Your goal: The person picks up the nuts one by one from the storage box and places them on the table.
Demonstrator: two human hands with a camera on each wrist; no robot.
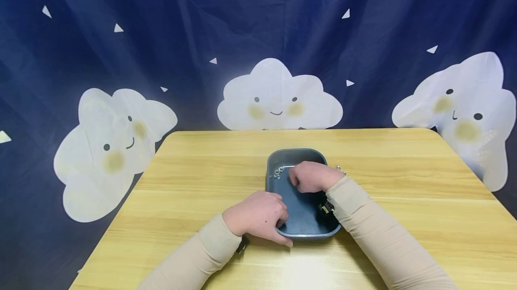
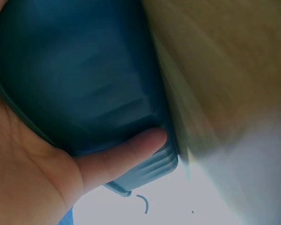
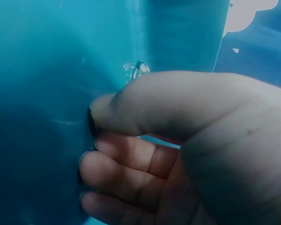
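A dark blue-grey tray (image 1: pixel 300 222) with rounded corners and raised walls stands on the table. My left hand (image 1: pixel 260 216) grips its near left side, fingers over the rim and the thumb (image 2: pixel 126 152) along the outer wall. Inside the tray is my right hand (image 1: pixel 315 177), its curled fingertips and thumb (image 3: pixel 145 103) down close to the floor. I cannot tell whether a small piece sits between thumb and forefinger. Several small shiny ring-like pieces (image 1: pixel 278 173) lie in the tray's far left corner, left of the right hand.
Just right of the tray, partly behind the right wrist, lie more small shiny pieces (image 1: pixel 338 168). The wood-grain table (image 1: pixel 194 169) extends on both sides. A dark blue curtain (image 1: pixel 194 20) printed with clouds hangs behind its far edge.
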